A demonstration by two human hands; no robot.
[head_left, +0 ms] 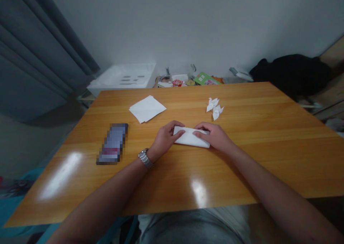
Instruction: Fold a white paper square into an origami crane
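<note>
A white sheet of paper (190, 137), folded into a rectangle, is held between my two hands just above the wooden table. My left hand (167, 136) grips its left end, thumb on the near face and fingers behind. At the right end, my right hand (215, 135) pinches it the same way. The fingertips behind the paper are partly hidden. Two small folded paper cranes (215, 108) lie beyond my right hand, close together. Farther left rests a stack of white paper sheets (147, 109).
A phone (113, 144), its screen blurred, lies on the wooden table (268, 129) to the left. Behind the far edge are a white tray (129, 75), a green packet (206, 79) and assorted small items. A dark cloth heap (292, 71) sits at the back right.
</note>
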